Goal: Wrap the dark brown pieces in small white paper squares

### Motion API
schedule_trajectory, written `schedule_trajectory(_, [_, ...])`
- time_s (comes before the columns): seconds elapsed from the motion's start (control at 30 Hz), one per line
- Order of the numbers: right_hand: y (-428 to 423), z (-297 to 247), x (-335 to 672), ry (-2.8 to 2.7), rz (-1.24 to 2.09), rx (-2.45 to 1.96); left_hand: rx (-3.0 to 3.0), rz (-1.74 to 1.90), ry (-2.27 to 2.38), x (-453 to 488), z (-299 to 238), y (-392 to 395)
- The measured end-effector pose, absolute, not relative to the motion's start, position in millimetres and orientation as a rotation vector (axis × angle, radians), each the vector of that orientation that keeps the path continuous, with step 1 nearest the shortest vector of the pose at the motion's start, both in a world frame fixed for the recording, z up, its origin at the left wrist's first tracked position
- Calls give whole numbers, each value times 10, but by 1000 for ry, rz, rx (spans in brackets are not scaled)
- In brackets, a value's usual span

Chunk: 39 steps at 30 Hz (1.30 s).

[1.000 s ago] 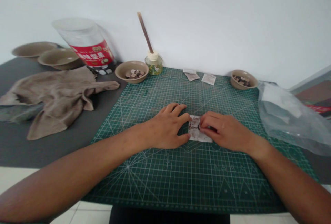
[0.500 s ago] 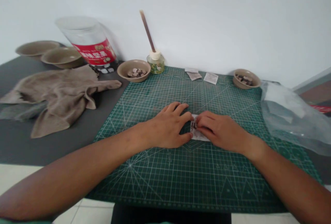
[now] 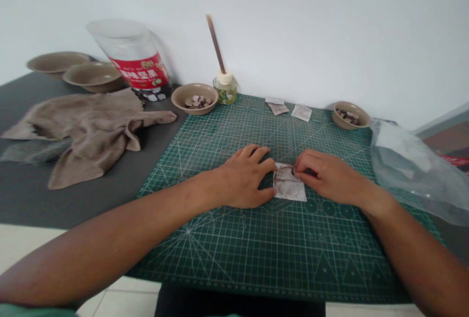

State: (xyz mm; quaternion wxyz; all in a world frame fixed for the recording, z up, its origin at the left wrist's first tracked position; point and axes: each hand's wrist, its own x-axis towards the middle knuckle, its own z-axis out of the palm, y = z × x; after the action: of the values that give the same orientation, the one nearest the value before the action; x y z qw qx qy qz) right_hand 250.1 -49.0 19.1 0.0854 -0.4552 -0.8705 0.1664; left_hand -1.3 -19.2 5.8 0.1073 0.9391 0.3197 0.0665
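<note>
A small white square of paper (image 3: 290, 189) with dark smudges and brownish lines lies flat on the green cutting mat (image 3: 227, 248). My left hand (image 3: 247, 178) rests on the mat with its fingers spread, thumb and index fingertip at the paper's left edge. Over the upper right part of the paper, my right hand (image 3: 322, 175) is closed in a pinch. A tiny dark spot shows at its fingertips; what they hold is too small to make out.
Small bowls with dark pieces stand at back left (image 3: 195, 99) and back right (image 3: 351, 116). Between them are a reed diffuser (image 3: 225, 87) and paper packets (image 3: 302, 113). A labelled plastic jar (image 3: 141, 70) and brown cloth (image 3: 98, 131) occupy the left, a clear bag (image 3: 414, 170) the right.
My right hand has moved right, away from the paper's left edge, uncovering most of the paper. The left hand stays at that edge. The view has shifted slightly.
</note>
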Motion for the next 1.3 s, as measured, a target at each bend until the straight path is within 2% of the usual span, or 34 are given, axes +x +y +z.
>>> schedule_trajectory(0.1, [-567, 202, 2447, -2656, 713, -1181, 2752, 161, 933, -13, 78, -198])
schedule_trajectory(0.3, [-486, 178, 2475, -2565, 466, -1339, 2758, 152, 945, -15, 86, -193])
schedule_trajectory(0.47, [-564, 190, 2488, -2648, 823, -1088, 2739, 153, 930, -14, 89, -199])
schedule_trajectory(0.67, [-411, 156, 2482, -2525, 451, -1353, 2741, 150, 946, -12, 97, -201])
schedule_trajectory(0.87, [-545, 204, 2525, -2659, 764, -1137, 2748, 141, 923, -12, 100, -202])
schedule_trajectory(0.93, [-551, 177, 2444, -2666, 687, -1075, 2751, 151, 925, -13, 93, -199])
schedule_trajectory(1.07, [-435, 155, 2466, -2544, 419, -1337, 2757, 177, 935, -15, 80, -195])
schedule_trajectory(1.23, [-536, 186, 2475, -2631, 697, -1142, 2750, 160, 928, -17, 79, -198])
schedule_trajectory(1.3, [-560, 175, 2428, -2645, 661, -1105, 2755, 163, 925, -18, 76, -197])
